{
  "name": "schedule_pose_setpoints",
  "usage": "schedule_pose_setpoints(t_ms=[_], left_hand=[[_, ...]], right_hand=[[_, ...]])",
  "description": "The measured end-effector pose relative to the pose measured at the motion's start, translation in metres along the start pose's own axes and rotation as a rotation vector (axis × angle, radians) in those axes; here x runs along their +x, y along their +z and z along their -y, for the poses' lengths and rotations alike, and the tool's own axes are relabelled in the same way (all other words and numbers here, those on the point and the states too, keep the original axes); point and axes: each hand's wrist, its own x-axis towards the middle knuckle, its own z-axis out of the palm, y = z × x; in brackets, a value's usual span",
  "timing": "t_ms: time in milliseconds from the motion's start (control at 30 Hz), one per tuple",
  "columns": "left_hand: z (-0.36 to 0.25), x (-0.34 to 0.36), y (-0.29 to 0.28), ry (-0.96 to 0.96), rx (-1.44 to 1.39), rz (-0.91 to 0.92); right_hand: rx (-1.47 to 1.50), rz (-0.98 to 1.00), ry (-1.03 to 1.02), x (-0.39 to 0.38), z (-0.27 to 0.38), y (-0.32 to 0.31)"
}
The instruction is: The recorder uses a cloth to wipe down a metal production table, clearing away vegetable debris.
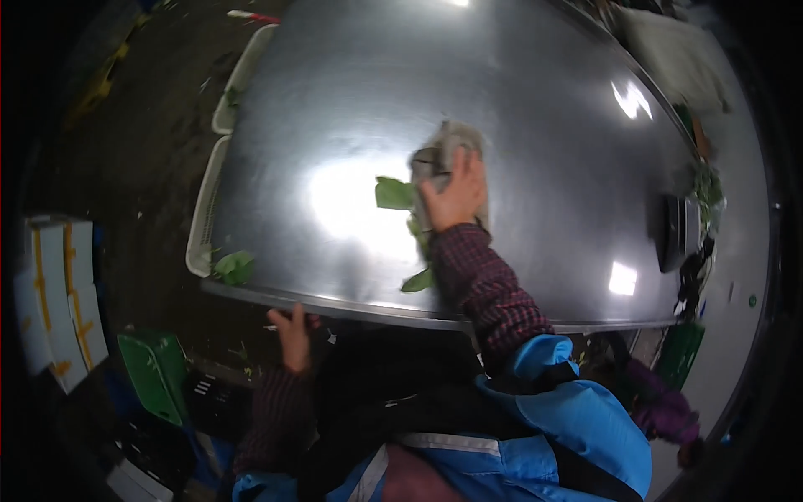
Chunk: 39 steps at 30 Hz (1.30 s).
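Observation:
My right hand presses a grey cloth onto the shiny metal table, its fingers curved over it. Against the cloth's left side and near my sleeve lie loose green leaves, with another leaf closer to the table's front edge. My left hand is low at the front edge, left of my body. Its thumb and a finger are apart, and I see nothing held in it. One more green leaf rests at the table's front left corner.
White plastic baskets stand along the table's left side. A dark device sits at the right edge, near some greens. White boxes and a green crate are at the lower left. A person in purple is at the lower right.

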Motion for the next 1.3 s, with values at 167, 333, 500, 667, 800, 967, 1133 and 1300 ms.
schedule_pose_setpoints(t_ms=[167,333,500,667,800,967,1133,1300], left_hand=[[0.004,0.000,-0.024,-0.037,-0.064,0.123],[-0.001,0.011,-0.049,0.073,-0.124,0.272],[-0.035,0.004,-0.048,0.275,-0.339,0.258],[-0.079,0.007,-0.074,0.929,0.816,0.198],[-0.073,0.020,-0.081,0.974,0.790,0.085],[-0.068,0.012,-0.109,0.942,0.570,-0.056],[-0.048,-0.005,-0.138,0.963,0.631,-0.067],[-0.056,0.017,-0.094,1.135,0.627,0.072]], right_hand=[[0.249,0.160,-0.243,-0.067,0.226,0.066],[0.568,0.458,-0.507,-0.107,0.367,0.109],[1.353,0.456,-0.224,-0.072,0.414,0.148],[1.399,0.750,-0.310,0.013,0.333,0.002],[1.256,0.806,-0.166,0.030,0.209,-0.074],[0.463,0.561,-0.189,-0.126,0.088,-0.016],[0.629,0.490,-0.562,-0.140,0.231,0.047],[0.978,0.751,-0.343,-0.095,0.366,0.117]])
